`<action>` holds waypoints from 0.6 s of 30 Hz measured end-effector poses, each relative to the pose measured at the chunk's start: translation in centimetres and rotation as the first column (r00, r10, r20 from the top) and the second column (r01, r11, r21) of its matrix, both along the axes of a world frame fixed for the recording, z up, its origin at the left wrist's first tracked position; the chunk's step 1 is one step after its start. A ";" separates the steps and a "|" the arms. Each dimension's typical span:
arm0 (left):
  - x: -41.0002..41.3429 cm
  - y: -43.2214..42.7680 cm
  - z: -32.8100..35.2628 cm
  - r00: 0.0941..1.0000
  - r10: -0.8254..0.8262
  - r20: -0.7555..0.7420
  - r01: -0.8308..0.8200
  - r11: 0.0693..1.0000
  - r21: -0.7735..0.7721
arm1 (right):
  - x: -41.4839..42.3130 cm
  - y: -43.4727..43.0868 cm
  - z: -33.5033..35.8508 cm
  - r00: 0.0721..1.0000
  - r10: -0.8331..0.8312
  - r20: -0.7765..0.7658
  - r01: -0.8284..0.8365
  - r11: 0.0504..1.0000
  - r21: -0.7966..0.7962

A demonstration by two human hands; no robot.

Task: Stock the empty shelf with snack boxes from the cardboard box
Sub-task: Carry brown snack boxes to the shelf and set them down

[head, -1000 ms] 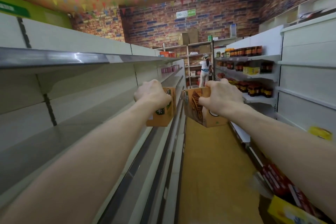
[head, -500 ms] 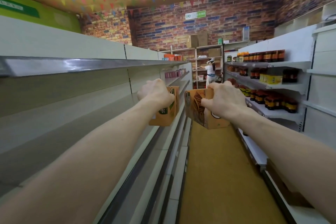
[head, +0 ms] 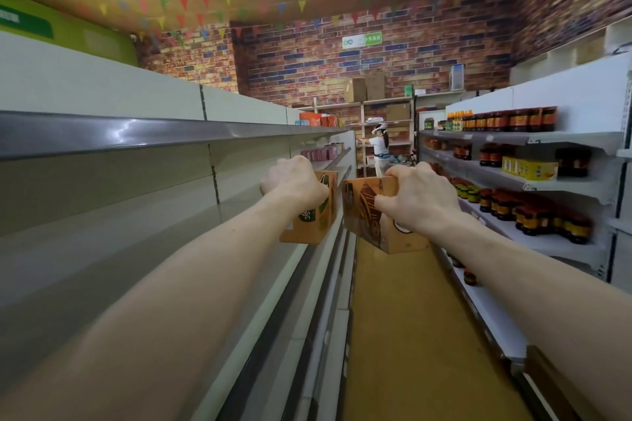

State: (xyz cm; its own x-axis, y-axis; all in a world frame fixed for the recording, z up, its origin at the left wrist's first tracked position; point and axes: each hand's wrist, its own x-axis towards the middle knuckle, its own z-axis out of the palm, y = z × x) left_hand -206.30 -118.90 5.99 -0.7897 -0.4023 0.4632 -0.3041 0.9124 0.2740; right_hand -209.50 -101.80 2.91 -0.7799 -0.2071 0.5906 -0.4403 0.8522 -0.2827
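My left hand [head: 294, 181] grips an orange snack box [head: 316, 219] from above and holds it over the front edge of the bare grey shelf [head: 143, 249] on the left. Beside it, my right hand [head: 420, 200] grips a second orange snack box [head: 366, 212] with a brown pattern, which hangs over the aisle floor. Both arms are stretched out in front of me. The two boxes are a small gap apart. The cardboard box is out of view.
A shelf edge [head: 102, 137] runs above the bare shelf. Right-hand shelves hold dark jars [head: 547, 219] and yellow boxes [head: 528, 169]. A person [head: 379, 147] stands at the far end of the yellow aisle floor [head: 403, 335]. Pink packs [head: 321, 153] sit far along the left shelving.
The view has swung left and up; the red and yellow packs at the lower right are gone from sight. Both hands keep their grip on the boxes, at about the same height.
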 end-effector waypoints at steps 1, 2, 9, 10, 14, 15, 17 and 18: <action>-1.5 -0.5 0.2 1.000 0.001 -0.005 -0.001 1.000 -0.005 | -1.5 -0.6 0.2 1.000 -0.005 -0.003 0.005 1.000 -0.007; -3.0 -1.1 0.5 1.000 0.003 -0.011 -0.003 1.000 -0.006 | -2.9 -1.1 0.3 1.000 -0.009 -0.004 0.009 1.000 -0.011; -11.4 -4.7 1.0 1.000 -0.001 -0.017 0.001 1.000 -0.016 | -12.1 -4.4 0.4 1.000 0.016 -0.007 -0.017 1.000 -0.016; -12.6 -5.3 0.9 1.000 -0.005 -0.026 0.005 1.000 -0.009 | -13.5 -4.9 0.3 1.000 0.027 -0.014 -0.027 1.000 -0.015; -17.9 -7.8 0.5 0.999 -0.001 -0.049 0.003 0.999 0.054 | -19.4 -6.7 0.3 0.995 0.099 -0.034 -0.099 0.995 -0.022; -19.1 -8.4 0.4 0.999 0.014 -0.053 -0.010 0.997 0.073 | -20.9 -7.2 0.3 0.992 0.116 -0.042 -0.117 0.993 -0.021; -21.5 -9.6 0.4 0.996 0.042 -0.074 -0.033 0.993 0.115 | -23.8 -8.1 0.5 0.986 0.158 -0.046 -0.159 0.987 -0.025; -22.6 -10.2 0.5 0.995 0.052 -0.086 -0.039 0.989 0.141 | -25.3 -8.6 0.7 0.982 0.182 -0.048 -0.183 0.983 -0.025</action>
